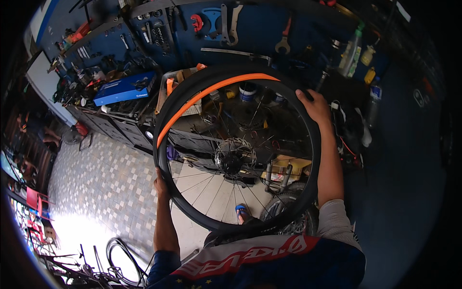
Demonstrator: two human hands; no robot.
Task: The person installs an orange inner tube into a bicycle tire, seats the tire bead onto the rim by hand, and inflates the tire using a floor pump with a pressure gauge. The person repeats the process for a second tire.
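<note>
A bicycle wheel with a black tire point(262, 223), spokes and a disc rotor point(236, 154) is held up in front of me. A bright orange strip point(216, 83) curves along the upper left, between tire and rim. My left hand point(160, 183) is closed on the wheel's left side, its fingers partly hidden behind the tire. My right hand point(314, 105) grips the tire at upper right, thumb lying on it. The wheel's lower edge is close to my body.
Behind stands a cluttered workbench point(98, 120) with a blue box point(125, 89), bottles point(351, 53) and a tool board point(168, 33). A fork and another wheel point(284, 207) stand below. Bike parts point(120, 260) lie at lower left. A person point(38, 127) is at far left.
</note>
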